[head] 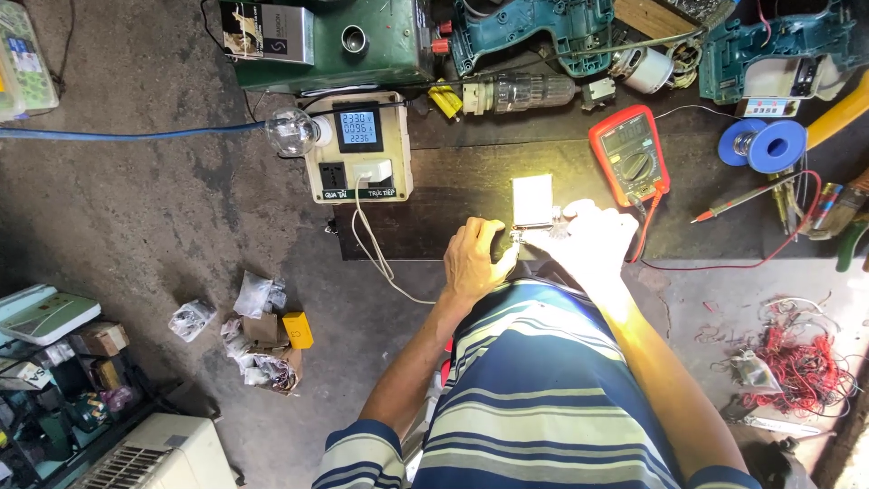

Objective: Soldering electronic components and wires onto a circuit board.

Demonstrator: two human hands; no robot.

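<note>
A small pale rectangular block (532, 201) lies brightly lit on the dark wooden work board (434, 195). My left hand (473, 261) rests at the board's near edge, its fingers curled around a small metal part (518, 237) just below the block. My right hand (593, 240) sits close on the right, overexposed, with its fingers pinching the same small part. What exactly lies between the fingertips is washed out by the light.
An orange multimeter (630, 154) with a red probe (747, 197) lies right of the hands. A white power meter box (358, 145) with a bulb (291, 131) stands left. Drills (525, 36), a blue solder spool (765, 145) and red wire scraps (797, 367) surround the board.
</note>
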